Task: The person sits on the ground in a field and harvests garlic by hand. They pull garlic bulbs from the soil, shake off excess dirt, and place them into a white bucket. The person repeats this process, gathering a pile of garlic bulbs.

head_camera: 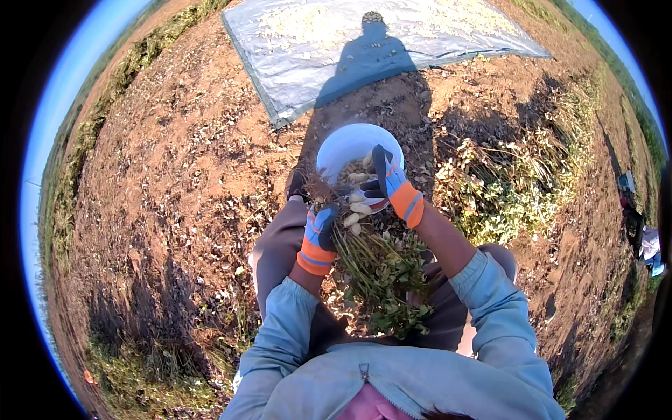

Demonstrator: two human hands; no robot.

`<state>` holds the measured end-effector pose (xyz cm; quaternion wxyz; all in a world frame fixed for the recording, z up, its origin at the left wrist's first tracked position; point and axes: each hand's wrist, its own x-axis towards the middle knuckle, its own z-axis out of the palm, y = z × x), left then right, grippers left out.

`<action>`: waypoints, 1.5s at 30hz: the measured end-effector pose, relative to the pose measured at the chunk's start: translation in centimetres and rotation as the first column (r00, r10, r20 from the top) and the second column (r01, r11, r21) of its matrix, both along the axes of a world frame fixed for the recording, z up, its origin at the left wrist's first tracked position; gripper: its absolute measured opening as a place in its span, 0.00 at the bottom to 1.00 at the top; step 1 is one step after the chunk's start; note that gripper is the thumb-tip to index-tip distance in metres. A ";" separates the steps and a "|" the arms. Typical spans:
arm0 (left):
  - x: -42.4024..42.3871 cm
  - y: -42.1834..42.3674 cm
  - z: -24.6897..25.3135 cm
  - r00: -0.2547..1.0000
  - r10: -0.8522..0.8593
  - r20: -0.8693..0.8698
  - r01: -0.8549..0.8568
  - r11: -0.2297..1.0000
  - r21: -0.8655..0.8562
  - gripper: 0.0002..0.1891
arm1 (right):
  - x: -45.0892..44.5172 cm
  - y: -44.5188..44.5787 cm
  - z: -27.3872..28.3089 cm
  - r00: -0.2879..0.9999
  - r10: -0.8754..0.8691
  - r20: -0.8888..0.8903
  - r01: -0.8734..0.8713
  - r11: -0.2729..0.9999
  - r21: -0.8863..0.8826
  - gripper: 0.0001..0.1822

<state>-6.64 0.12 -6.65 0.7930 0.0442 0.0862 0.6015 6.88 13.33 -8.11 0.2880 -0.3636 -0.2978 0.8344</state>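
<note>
Both hands wear blue, grey and orange work gloves. My left hand (321,231) is closed around the root end of a peanut plant (383,278), whose stems and green leaves hang down between my knees. Pale peanut pods (359,208) cling to the roots just right of that hand. My right hand (389,181) is over the near right part of a white bucket (344,137), its fingers at the pods; whether they grip one, I cannot tell. Loose peanuts (353,169) lie inside the bucket, which stands on the soil beyond my knees.
A pale tarp (294,68) with peanuts spread over it lies ahead, partly in my shadow. Pulled peanut plants (488,184) are heaped at the right, and more plants (152,378) lie at the lower left. A person (648,244) is at the far right edge.
</note>
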 end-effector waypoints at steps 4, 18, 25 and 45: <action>-0.1 0.2 0.2 0.994 0.068 -0.086 -0.067 0.998 0.017 0.25 | 0.2 0.0 0.8 0.964 0.172 -0.201 -0.190 0.979 -0.078 0.14; 0.7 -1.4 -1.1 0.798 0.280 -0.533 -0.369 0.927 -0.066 0.18 | -0.8 -5.5 2.0 0.992 0.085 0.091 -0.117 0.376 0.919 0.11; 0.4 -1.8 0.1 0.801 0.289 -0.524 -0.306 0.950 0.057 0.22 | -0.3 -5.4 3.9 0.985 0.169 0.023 -0.090 0.399 0.912 0.10; -0.1 -1.3 -0.7 0.808 0.364 -0.464 -0.398 0.917 0.028 0.22 | -0.2 -7.9 6.8 0.840 -0.075 0.537 -0.491 0.314 0.812 0.14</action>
